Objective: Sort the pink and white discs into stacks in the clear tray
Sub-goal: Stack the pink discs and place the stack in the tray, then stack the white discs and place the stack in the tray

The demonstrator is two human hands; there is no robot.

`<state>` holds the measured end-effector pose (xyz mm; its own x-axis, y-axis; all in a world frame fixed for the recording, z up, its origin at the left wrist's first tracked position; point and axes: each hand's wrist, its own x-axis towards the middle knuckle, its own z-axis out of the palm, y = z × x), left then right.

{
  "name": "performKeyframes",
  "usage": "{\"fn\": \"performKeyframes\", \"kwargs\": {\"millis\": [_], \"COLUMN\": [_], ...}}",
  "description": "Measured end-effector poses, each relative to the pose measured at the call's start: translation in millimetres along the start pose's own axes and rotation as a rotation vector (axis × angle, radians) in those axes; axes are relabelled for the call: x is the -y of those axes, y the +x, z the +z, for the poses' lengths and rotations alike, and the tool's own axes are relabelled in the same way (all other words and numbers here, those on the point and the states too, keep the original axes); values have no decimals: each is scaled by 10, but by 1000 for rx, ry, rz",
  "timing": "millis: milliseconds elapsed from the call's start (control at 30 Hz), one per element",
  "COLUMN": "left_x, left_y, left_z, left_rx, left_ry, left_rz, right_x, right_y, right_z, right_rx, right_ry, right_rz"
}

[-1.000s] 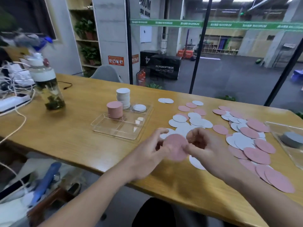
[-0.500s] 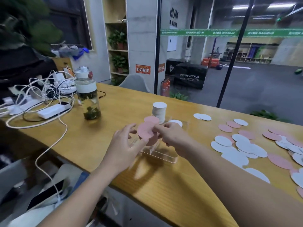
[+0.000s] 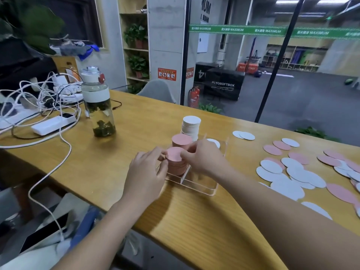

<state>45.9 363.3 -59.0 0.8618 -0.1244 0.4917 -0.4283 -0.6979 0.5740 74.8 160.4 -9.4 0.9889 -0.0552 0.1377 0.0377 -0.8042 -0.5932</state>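
A clear tray (image 3: 195,189) with compartments sits on the wooden table. A tall white stack (image 3: 191,124) and a pink stack (image 3: 181,139) stand at the tray's far side, with a single white disc (image 3: 214,142) lying flat beside them. A second pink stack (image 3: 176,160) stands in the tray's near-left compartment. My left hand (image 3: 149,171) holds this stack's left side with curled fingers. My right hand (image 3: 204,158) grips its right side and top edge. Loose pink and white discs (image 3: 292,172) lie spread over the table to the right.
A glass bottle with tea leaves (image 3: 99,106) stands left of the tray. Tangled white cables and a power strip (image 3: 52,124) cover the table's far left. Two white discs (image 3: 243,135) lie apart behind the tray. The table's front edge runs just below my forearms.
Both hands carried pink discs from the loose pile leftward to the tray and lowered them into the near-left compartment. My view swung left with them.
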Motion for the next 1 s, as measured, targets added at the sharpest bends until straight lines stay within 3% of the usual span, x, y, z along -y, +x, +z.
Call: {"fn": "performKeyframes", "kwargs": {"millis": [200,433,567,733,900,1000], "left_x": [-49,-448,-1004,-1724,-2087,-2265], "left_y": [-26,-159,-345,-591,-795,-865], "left_z": [-6,-104,74,636,1296,1531], "left_rx": [-35,-68,126,329,572,704], "left_ry": [79,129,-66,-238,-65,180], "left_rz": [14,3,19,188,277,257], "right_x": [-94,-344,-703,-1288,-1874,-2185], "right_y": [-140,-611,-1100,-1819,-2533,-2792], "right_z": [-10,-333,-643,-1057,-1411,-1511], "right_rx": [-98,-88,-153,-213,-240,-204], "right_ry": [102,209,202,195,72,-85], "right_rz": [-29,-38,2,58,152,147]}}
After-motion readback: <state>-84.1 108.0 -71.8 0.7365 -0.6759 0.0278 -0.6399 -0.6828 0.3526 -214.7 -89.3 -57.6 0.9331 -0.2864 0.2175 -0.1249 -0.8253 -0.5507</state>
